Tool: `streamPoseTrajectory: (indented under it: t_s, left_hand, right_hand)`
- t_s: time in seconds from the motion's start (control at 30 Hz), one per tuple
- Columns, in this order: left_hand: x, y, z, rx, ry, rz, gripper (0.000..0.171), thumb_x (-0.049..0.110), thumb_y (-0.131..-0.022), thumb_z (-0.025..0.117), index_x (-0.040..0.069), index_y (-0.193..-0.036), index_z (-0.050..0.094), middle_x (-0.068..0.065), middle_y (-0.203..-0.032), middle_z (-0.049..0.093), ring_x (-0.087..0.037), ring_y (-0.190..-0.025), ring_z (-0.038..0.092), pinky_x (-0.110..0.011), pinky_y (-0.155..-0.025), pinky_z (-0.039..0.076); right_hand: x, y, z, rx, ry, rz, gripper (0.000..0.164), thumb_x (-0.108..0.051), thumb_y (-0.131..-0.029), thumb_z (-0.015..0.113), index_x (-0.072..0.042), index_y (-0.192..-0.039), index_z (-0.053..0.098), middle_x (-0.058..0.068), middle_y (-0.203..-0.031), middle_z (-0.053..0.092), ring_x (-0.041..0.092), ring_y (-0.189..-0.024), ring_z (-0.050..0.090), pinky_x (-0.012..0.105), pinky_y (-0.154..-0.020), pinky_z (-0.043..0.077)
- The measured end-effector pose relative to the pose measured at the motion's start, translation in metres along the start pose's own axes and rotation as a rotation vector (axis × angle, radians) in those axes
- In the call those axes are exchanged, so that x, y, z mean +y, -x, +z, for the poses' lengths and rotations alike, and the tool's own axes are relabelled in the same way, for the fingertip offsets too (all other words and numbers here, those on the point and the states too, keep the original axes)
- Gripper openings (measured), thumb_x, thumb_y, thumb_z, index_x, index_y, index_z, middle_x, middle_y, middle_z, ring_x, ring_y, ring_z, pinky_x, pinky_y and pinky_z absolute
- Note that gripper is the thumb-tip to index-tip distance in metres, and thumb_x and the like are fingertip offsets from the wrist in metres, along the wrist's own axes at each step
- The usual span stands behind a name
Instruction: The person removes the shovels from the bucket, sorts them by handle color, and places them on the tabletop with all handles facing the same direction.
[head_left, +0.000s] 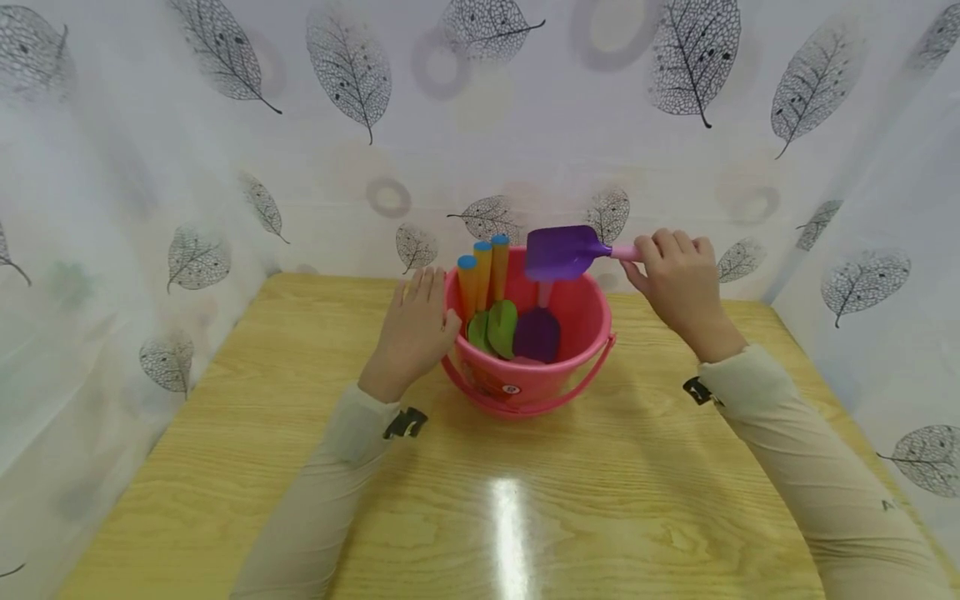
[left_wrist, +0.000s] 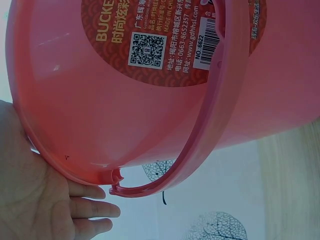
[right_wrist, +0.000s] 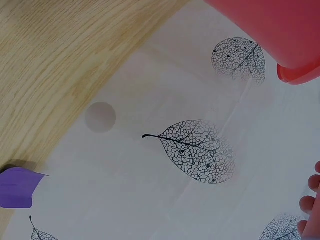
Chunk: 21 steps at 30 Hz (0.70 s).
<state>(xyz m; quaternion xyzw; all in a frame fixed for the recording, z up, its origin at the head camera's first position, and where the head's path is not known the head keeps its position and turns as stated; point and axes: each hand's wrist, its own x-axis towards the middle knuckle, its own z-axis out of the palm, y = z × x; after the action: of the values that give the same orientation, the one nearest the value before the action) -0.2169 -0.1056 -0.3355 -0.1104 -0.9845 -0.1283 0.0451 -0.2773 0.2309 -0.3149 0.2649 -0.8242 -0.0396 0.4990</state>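
Note:
A pink-red bucket (head_left: 525, 379) stands on the table with its handle hanging down in front. My left hand (head_left: 416, 325) rests against the bucket's left rim; its fingers are straight, as the left wrist view also shows. With my right hand (head_left: 678, 279) I grip the pink handle of a purple toy shovel (head_left: 561, 252), its blade over the bucket's far rim. Inside the bucket stand tools with orange, blue-capped handles (head_left: 480, 275), green blades (head_left: 502, 327), and another purple shovel (head_left: 537, 335). Only fingertips (right_wrist: 309, 204) of the right hand show in the right wrist view.
The wooden table (head_left: 420, 517) spreads around the bucket. Behind it and on both sides hangs a white curtain (head_left: 480, 150) with a leaf print. In the right wrist view a small purple piece (right_wrist: 20, 187) appears by the table's edge; its kind is unclear.

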Motion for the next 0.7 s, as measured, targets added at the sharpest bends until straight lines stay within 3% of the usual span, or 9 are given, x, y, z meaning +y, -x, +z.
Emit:
streamPoseTrajectory:
  t_s: [0.3, 0.7]
  left_hand:
    - [0.002, 0.001, -0.002, -0.003, -0.003, -0.002, 0.064, 0.031, -0.097, 0.03, -0.001, -0.15, 0.01, -0.017, -0.158, 0.011, -0.033, -0.147, 0.008, -0.048, -0.12, 0.005]
    - [0.002, 0.002, -0.001, 0.01, -0.006, 0.006, 0.064, 0.03, -0.097, 0.031, -0.001, -0.149, 0.012, -0.018, -0.157, 0.012, -0.033, -0.147, 0.01, -0.049, -0.12, 0.008]
  right_hand:
    - [0.013, 0.012, 0.002, -0.035, 0.005, 0.126, 0.027, -0.023, -0.086, 0.064, 0.002, -0.085, 0.052, 0.021, -0.075, 0.055, 0.042, -0.069, 0.054, 0.053, -0.059, 0.04]
    - [0.043, 0.036, 0.005, -0.047, 0.063, 0.258, 0.029, -0.022, -0.089, 0.061, 0.005, -0.087, 0.052, 0.025, -0.074, 0.056, 0.046, -0.065, 0.054, 0.051, -0.051, 0.037]
